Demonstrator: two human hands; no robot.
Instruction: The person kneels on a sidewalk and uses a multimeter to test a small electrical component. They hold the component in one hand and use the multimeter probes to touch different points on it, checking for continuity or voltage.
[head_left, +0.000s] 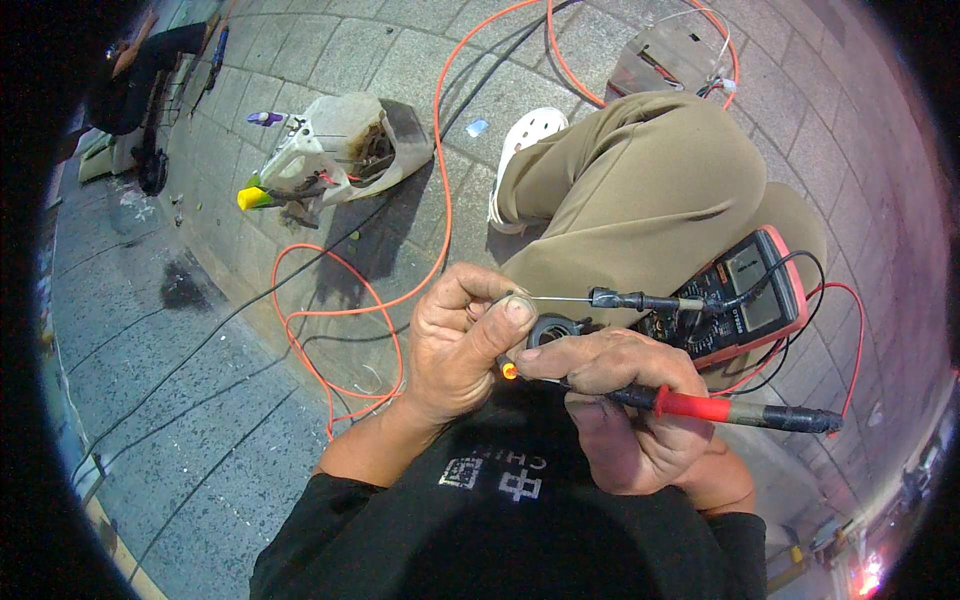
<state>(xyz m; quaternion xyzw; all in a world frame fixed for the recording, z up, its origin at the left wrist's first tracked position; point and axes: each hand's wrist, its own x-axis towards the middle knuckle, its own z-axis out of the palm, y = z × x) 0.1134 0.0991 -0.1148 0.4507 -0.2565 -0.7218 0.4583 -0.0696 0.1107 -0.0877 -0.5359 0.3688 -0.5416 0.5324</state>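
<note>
My left hand (469, 337) pinches the metal tip of a black multimeter probe (637, 300) between thumb and forefinger. The probe's body points right, away from the fingers. In my right hand (637, 405) is a red multimeter probe (697, 406), its tip end partly hidden by my fingers. Between the hands sits a small dark ring-shaped part (546, 330), touched by my right fingers. Below it shows a small piece with an orange end (510, 370); what it joins is hidden. A red-and-black digital multimeter (739, 292) lies tilted against my leg, with both leads plugged in.
A dirty whitish plastic housing (341, 142) stands on the paving, wires showing inside. An orange cable (448, 187) loops across the ground beside a black cable (277, 285). Another plastic cover (667, 56) with wires lies beyond my knee. A person (142, 82) is at upper left.
</note>
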